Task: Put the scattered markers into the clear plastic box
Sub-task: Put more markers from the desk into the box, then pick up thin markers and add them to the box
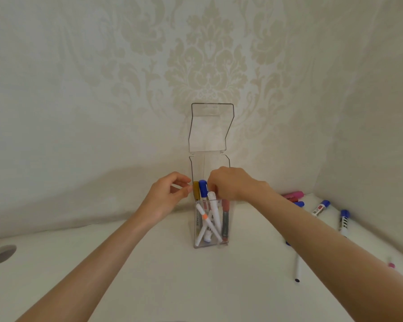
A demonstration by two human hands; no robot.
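The clear plastic box (pixel 210 228) stands upright on the tabletop (pixel 149 263), lid open. The left hand (pixel 170 194) steadies its rim, grip loosely spread. The right hand (pixel 230 182) lowers the blue-capped marker (pixel 203 189), grip apparently pinched on it. Other scattered markers (pixel 320 208) lie right.

Two bare forearms, no sleeves; left hand (pixel 170 194) and right hand (pixel 230 182) ungloved, ringless

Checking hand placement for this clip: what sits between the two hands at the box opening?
In the head view, between the left hand and right hand stand a gold-capped marker and a blue-capped marker, upright in the clear box.
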